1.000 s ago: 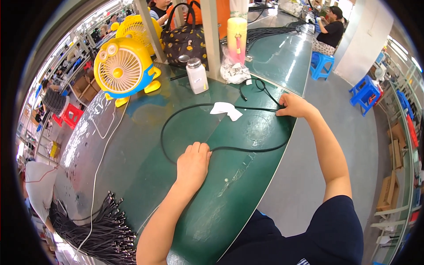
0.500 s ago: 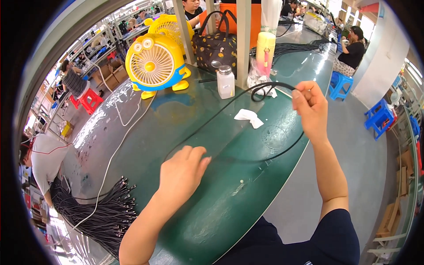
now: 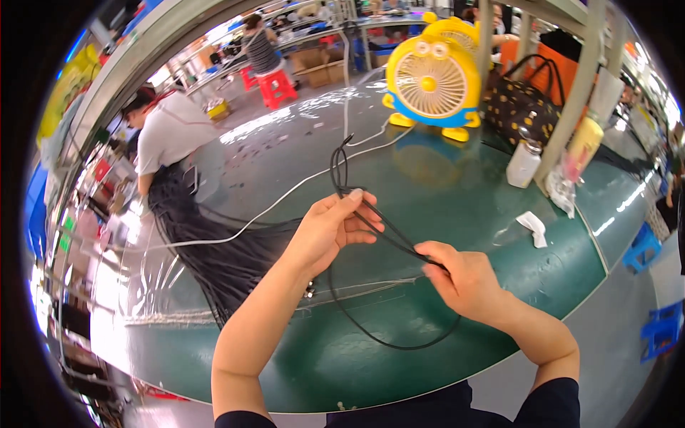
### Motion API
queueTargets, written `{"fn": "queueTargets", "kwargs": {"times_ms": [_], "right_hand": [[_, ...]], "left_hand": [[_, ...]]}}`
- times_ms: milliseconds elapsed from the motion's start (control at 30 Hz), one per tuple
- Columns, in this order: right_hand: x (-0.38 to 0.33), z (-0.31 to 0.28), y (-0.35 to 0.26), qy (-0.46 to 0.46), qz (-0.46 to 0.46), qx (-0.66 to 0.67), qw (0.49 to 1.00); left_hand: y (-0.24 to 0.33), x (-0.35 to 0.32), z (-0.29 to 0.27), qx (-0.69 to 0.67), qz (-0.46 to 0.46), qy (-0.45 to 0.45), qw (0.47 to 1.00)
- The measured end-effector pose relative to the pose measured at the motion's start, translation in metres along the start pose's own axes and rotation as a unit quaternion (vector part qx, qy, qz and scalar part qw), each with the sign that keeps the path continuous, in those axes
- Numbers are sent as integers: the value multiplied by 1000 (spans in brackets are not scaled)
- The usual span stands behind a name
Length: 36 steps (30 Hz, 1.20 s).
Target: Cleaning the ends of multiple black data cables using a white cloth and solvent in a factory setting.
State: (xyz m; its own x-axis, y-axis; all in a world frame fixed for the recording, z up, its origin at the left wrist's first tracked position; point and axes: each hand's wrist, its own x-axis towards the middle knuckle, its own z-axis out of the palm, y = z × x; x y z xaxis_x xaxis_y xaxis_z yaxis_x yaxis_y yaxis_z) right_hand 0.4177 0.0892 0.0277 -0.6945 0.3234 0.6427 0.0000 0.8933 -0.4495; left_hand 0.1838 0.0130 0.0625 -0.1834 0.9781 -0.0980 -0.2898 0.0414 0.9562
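A thin black cable (image 3: 394, 347) hangs in loops between my two hands above the green tabletop (image 3: 514, 299). My left hand (image 3: 335, 227) pinches it between thumb and index finger, the other fingers loosely curled. A small loop stands up beyond those fingertips. To the right and a little nearer, my right hand (image 3: 460, 278) is closed on the doubled strands. The cable's lower loop sags below both hands, close over the table. Left of my left forearm lies a thick bundle of black cables (image 3: 214, 250), partly hidden by that arm.
A yellow and blue fan (image 3: 433, 82) stands at the far side. Near the shelf post are a white bottle (image 3: 524, 162), a patterned bag (image 3: 524, 100) and a crumpled tissue (image 3: 533, 228). A white cord (image 3: 285, 192) crosses the table. A person in a white shirt (image 3: 175, 128) leans at the left.
My view has swung left toward the bundle. The hands have come closer together, and the cable is now gathered in loops between them. My left hand now visibly pinches it.
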Motion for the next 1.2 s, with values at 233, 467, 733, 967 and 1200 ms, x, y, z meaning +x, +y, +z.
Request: {"fn": "queueTargets", "kwargs": {"times_ms": [233,467,733,967,1200], "right_hand": [[-5,10,-7,-89,-42,-46,994],[-20,33,1,-139,-39,-1,989],[-9,10,-7,-240,72,133,959],[22,-65,2,-123,177,477,852],[56,-50,-10,-138,199,359,901]], "left_hand": [[1,-1,-67,399,-98,121,904],[-21,20,-36,662,65,142,733],[-70,56,-50,719,146,83,675],[-19,21,-46,101,44,81,991],[-5,5,-30,7,111,4,994]]}}
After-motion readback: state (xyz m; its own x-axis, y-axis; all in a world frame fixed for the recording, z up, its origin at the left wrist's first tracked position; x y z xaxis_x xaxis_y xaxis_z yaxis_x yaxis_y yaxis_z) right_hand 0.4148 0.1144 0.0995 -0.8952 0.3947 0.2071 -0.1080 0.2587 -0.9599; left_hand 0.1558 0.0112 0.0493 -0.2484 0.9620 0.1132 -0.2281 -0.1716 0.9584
